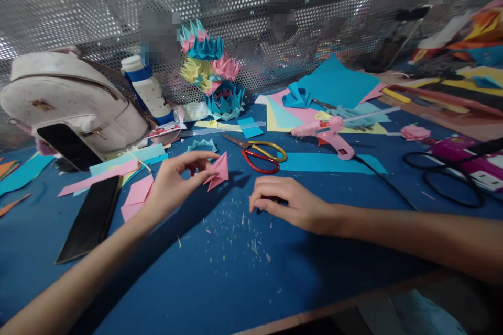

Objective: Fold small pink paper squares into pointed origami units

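Your left hand (176, 180) pinches one pink folded paper piece with pointed corners (222, 170) between the thumb and the fingers; this piece is at their tips, above the bench (236, 282). Your right hand (291, 199) is near the bench, its fingers curled inward; whether they keep something inside, I cannot tell.

Beyond the gap between your two hands lies one pair of metal scissors with one yellow and one red handle (247, 146). One light-blue zigzag paper strip (202, 145) is just beyond your left fingers. Farther than your right fingers there are one pink glue gun (328, 131) and one long blue paper strip (310, 163). To the left of your left fingers I count two black phones: one flat (92, 214), one tilted against the white backpack (70, 89).

The near bench edge runs slantwise, well apart from your right fingers and on the near side of them. Between your fingers and this edge extends a wide blue surface, with tiny paper scraps (254, 246) nearest to the fingers.
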`<state>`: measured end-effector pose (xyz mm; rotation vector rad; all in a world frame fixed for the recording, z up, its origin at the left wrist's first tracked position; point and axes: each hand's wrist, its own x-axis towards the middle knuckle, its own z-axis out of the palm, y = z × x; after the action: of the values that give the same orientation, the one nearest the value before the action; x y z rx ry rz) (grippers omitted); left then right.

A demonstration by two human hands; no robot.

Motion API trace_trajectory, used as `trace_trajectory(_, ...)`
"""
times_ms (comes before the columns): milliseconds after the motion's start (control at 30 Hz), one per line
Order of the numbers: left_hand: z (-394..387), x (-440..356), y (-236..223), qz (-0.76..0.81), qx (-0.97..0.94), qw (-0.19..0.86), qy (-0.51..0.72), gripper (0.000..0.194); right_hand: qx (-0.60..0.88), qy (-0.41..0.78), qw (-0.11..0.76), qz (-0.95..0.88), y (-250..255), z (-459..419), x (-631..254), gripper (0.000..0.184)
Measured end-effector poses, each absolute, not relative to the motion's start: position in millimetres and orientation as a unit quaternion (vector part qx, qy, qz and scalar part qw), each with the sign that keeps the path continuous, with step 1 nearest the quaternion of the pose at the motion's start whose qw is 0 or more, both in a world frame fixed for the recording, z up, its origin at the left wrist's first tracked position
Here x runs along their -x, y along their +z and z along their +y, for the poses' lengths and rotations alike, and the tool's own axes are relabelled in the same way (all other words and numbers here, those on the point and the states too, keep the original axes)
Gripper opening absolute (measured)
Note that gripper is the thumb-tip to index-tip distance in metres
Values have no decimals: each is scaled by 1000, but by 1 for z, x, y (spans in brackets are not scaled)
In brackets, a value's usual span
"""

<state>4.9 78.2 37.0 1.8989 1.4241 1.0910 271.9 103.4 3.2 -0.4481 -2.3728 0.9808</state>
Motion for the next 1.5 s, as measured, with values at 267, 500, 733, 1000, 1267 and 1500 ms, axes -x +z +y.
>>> trace_trajectory(267, 111, 38, 15, 581, -755, 198, 231, 24, 153, 346, 259, -888, 3, 104, -271, 28)
trace_trajectory(500, 112, 75, 61, 633, -753, 113, 142, 28, 148, 344, 261, -890, 4, 104, -270, 27)
trace_trajectory(733, 112, 146, 82, 664, -721, 170, -106, 27, 143, 342, 261, -891, 4, 104, -268, 27)
trace_trajectory(1000, 115, 168, 52, 670, -692, 195, -185, 32, 144, 339, 255, -894, 6, 103, -267, 29)
trace_trajectory(1267, 112, 165, 51, 678, -686, 195, -176, 33, 143, 331, 254, -897, 7, 102, -267, 30)
trace_trajectory(1500, 111, 155, 64, 686, -680, 188, -176, 33, 140, 325, 255, -900, 7, 102, -267, 31)
